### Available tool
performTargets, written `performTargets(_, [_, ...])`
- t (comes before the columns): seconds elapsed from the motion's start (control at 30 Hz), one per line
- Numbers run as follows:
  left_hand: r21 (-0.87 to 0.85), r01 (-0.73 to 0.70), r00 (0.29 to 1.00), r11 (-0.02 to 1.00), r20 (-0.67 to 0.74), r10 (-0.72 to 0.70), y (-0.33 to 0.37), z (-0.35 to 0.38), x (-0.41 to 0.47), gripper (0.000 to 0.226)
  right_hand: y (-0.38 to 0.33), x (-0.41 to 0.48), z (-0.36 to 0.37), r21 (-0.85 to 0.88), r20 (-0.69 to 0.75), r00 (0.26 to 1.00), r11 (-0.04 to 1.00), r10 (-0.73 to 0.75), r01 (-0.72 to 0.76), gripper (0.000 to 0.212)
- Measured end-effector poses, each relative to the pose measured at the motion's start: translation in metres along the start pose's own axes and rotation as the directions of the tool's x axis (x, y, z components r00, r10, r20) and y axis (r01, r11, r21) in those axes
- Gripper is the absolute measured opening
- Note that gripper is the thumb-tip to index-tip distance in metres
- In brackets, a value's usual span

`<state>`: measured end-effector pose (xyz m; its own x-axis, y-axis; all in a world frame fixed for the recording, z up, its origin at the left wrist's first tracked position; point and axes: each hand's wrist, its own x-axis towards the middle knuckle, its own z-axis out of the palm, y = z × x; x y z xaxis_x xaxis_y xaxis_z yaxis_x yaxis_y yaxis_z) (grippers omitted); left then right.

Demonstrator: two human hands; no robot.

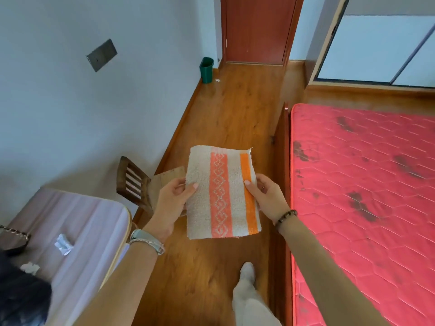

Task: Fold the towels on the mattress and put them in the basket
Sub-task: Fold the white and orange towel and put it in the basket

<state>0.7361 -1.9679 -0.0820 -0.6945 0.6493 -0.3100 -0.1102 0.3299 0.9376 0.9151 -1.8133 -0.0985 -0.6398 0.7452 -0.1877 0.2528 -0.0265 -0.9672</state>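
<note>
A folded cream towel (222, 192) with a patterned coral stripe and an orange stripe hangs in the air over the wooden floor. My left hand (173, 198) grips its left edge, thumb on top. My right hand (267, 196) grips its right edge by the orange stripe. The red quilted mattress (367, 196) lies to the right, dark-stained, with no towel on the part in view. No basket shows in this view.
A wooden chair (133, 182) stands behind my left hand. A table with a lilac cloth (77, 227) holds crumpled paper at the lower left. A green bin (206, 69) sits by the wall near the brown door (256, 29). My leg and shoe (247, 276) are below the towel.
</note>
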Motion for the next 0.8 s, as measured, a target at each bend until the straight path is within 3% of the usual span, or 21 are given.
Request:
performTargets(0.57, [0.009,-0.040,0.995,0.999,0.091,0.039,0.092,0.100,0.196,0.040,-0.037,0.174,-0.094,0.060,-0.247,0.968,0.998,0.034,-0.019,0.019])
performTargets(0.8, [-0.022,-0.018,0.971,1.000,0.237,0.023,0.114,0.142,0.285,0.037,-0.037,0.248,-0.123,0.054,-0.362,0.929,0.997,0.072,-0.056,0.013])
